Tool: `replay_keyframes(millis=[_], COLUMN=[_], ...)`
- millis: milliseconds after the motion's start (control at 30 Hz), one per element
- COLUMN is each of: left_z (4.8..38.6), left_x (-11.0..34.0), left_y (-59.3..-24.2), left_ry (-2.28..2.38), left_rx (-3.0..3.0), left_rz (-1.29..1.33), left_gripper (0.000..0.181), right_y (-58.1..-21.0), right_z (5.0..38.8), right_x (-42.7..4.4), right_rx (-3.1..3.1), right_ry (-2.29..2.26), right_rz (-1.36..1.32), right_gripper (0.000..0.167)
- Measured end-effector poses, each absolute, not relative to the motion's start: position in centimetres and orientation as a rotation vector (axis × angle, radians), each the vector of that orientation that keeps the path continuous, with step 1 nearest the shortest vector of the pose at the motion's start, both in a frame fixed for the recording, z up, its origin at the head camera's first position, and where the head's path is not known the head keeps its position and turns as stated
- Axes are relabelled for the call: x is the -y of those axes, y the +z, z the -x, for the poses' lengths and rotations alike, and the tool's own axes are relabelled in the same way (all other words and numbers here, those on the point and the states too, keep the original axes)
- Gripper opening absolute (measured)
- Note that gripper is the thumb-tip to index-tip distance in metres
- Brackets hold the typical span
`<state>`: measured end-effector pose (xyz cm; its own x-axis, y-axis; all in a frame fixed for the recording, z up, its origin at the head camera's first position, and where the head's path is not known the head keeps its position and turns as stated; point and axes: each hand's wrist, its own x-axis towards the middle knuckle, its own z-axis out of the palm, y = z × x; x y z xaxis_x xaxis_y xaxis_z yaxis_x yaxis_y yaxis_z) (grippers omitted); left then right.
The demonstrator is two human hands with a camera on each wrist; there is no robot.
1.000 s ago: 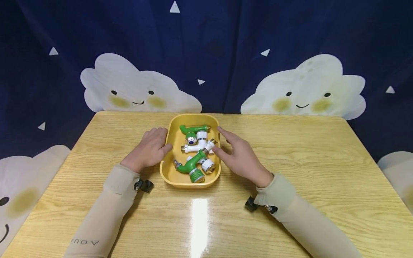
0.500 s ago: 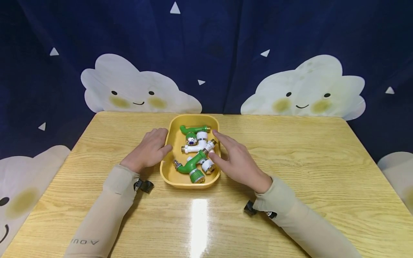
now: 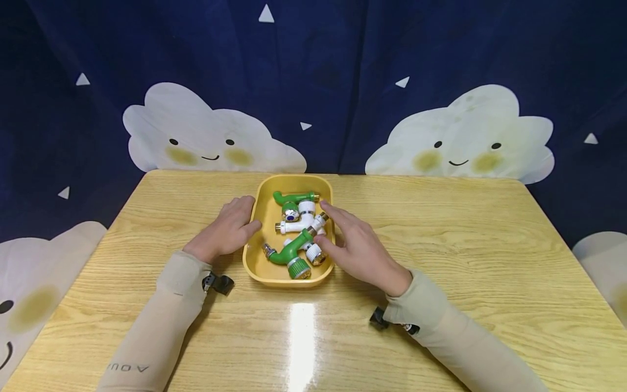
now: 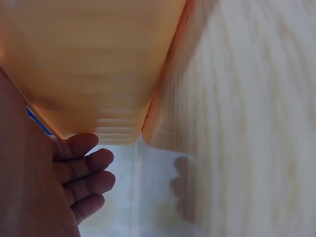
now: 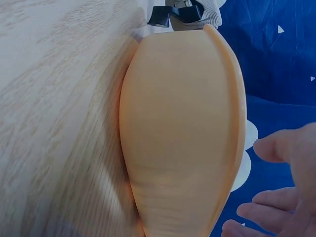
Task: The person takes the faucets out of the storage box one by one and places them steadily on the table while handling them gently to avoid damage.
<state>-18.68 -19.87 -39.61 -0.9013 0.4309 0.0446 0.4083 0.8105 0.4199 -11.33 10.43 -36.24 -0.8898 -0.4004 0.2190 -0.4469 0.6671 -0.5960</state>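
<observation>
A yellow plastic tub (image 3: 253, 272) holds several water taps. A green tap (image 3: 289, 251) lies at its near end over a white tap (image 3: 315, 252). Another white tap (image 3: 296, 225) rests in the middle, and a second green tap (image 3: 296, 198) lies at the far end. My left hand (image 3: 227, 226) grips the tub's left rim, thumb over the edge, its fingers curled outside the wall in the left wrist view. Above the right rim hovers my right hand (image 3: 360, 247), thumb and fingers apart and holding nothing. Its thumb tip is nearest the near taps.
The tub stands on a wooden table (image 3: 465, 261), near its back edge. Behind hangs a dark blue curtain (image 3: 333, 65) with cloud prints. Black wrist cameras (image 3: 219, 283) hang below the sleeves.
My right hand has shifted slightly left, from beside the rim to over it, its fingertips now above the tub's inside. The left hand and the taps have stayed in place.
</observation>
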Motion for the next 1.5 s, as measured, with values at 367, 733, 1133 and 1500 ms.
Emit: replay_keyframes(millis=[367,733,1133,1500], left_z=[18.7,18.5,18.8,18.6], left_x=[19.9,20.1,19.8,19.8], left_y=[-39.7,-39.9,-39.6,-39.7], left_ry=[0.665,0.647,0.626,0.648], left_rx=[-2.941,-2.949,-2.959,-2.975], left_rz=[-0.684,-0.693,-0.721,-0.701], left_gripper=[0.024,0.028,0.029,0.027], right_y=[-36.3,-36.4,-36.2,-36.0], right_z=[11.1,10.8,10.5,10.5], right_x=[-10.3,-9.8,-9.8,-8.6], right_rx=[2.783,2.791,2.798,2.786], right_ry=[1.028,0.975,0.974,0.932], right_rz=[-0.743,-0.83,-0.866,-0.944], right_gripper=[0.069,0.068,0.064,0.054])
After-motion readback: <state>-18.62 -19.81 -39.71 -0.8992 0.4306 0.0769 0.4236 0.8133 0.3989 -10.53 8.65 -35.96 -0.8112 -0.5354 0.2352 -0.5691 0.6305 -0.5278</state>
